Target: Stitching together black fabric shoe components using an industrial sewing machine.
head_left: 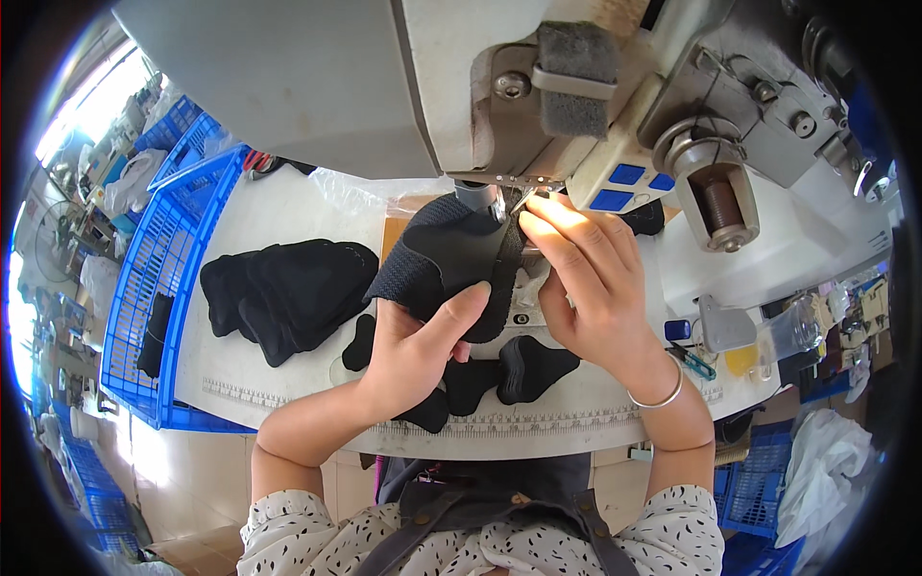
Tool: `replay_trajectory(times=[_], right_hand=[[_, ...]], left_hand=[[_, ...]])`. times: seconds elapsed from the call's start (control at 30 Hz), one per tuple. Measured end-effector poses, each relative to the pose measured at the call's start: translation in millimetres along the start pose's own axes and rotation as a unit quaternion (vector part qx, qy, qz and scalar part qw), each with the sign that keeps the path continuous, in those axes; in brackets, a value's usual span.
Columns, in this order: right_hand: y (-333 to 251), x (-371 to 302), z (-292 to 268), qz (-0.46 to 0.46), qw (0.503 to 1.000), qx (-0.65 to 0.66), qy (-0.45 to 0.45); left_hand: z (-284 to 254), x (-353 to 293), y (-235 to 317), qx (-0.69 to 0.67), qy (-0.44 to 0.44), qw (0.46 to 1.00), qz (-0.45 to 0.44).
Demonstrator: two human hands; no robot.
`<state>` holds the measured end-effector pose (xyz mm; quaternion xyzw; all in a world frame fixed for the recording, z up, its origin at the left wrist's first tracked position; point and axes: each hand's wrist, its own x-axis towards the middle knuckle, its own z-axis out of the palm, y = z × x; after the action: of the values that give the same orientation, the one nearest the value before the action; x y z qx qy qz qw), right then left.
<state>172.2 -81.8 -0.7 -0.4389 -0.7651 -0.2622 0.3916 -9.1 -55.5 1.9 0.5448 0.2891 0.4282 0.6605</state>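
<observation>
My left hand (415,348) grips a curved black fabric piece (463,252), thumb on top and fingers beneath. The far edge of this piece lies under the needle area of a sewing machine (288,86). My right hand (595,278) is at the piece's right edge, close to the needle, its fingers bent together in bright lamp light; what the fingertips pinch is too small to make out. Left of my left hand lies a stack of black fabric pieces (293,288). Smaller black cut pieces (533,368) lie on the table below my hands.
A blue plastic crate (144,317) stands at the table's left edge. A printed ruler strip (538,422) runs along the near edge. On the right are small snips (693,363) and a spool of brown thread (720,204) on the machine. White bags (826,470) hang at lower right.
</observation>
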Motion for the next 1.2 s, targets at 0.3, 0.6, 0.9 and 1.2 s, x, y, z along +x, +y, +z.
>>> replay_trajectory(times=[0.3,0.6,0.9,1.2], right_hand=[[-1.8,0.3,0.4,0.011,1.0,0.009,0.01],[-5.7,-3.6,1.3,-0.105,0.993,0.019,0.044],[-6.6,0.8,3.9,-0.125,0.988,-0.025,0.083],[-3.4,-7.4,-4.3,-0.105,0.993,-0.009,0.045]], left_hand=[[8.6,-1.5,-11.1,-0.029,-0.03,0.999,-0.006],[-12.0,-3.2,-22.6,0.013,-0.115,0.992,-0.044],[-11.3,-0.7,-13.6,-0.015,-0.036,0.997,-0.072],[2.3,-4.0,-4.5,0.044,-0.049,0.998,-0.024]])
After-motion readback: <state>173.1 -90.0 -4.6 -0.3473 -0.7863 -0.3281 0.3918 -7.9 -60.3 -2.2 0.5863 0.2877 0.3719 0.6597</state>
